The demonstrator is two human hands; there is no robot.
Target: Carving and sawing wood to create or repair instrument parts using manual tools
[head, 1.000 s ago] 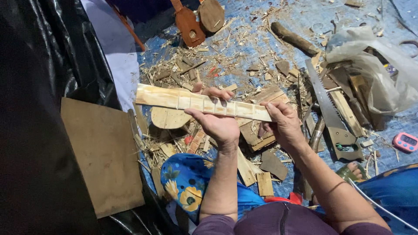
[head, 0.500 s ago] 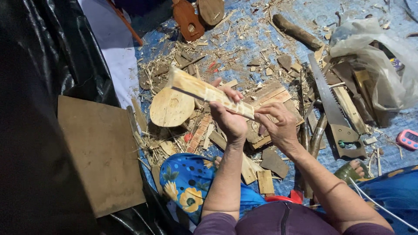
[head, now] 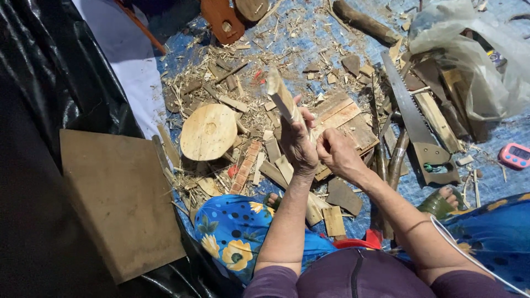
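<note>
Wooden strip [head: 282,99] swung upright; both hands [head: 301,144] clasp lower end.

A round wooden disc [head: 208,131] is seen lying among wood shavings [head: 287,41] and offcuts on a blue tarp [head: 309,33]. A flat board [head: 118,201] is laid on black plastic sheeting [head: 38,72] at the left. A handsaw [head: 418,128] is placed to the right, near a crumpled plastic bag [head: 475,52]. A small pink device [head: 515,155] is found at the right edge, and a log [head: 364,22] at the top.
</note>
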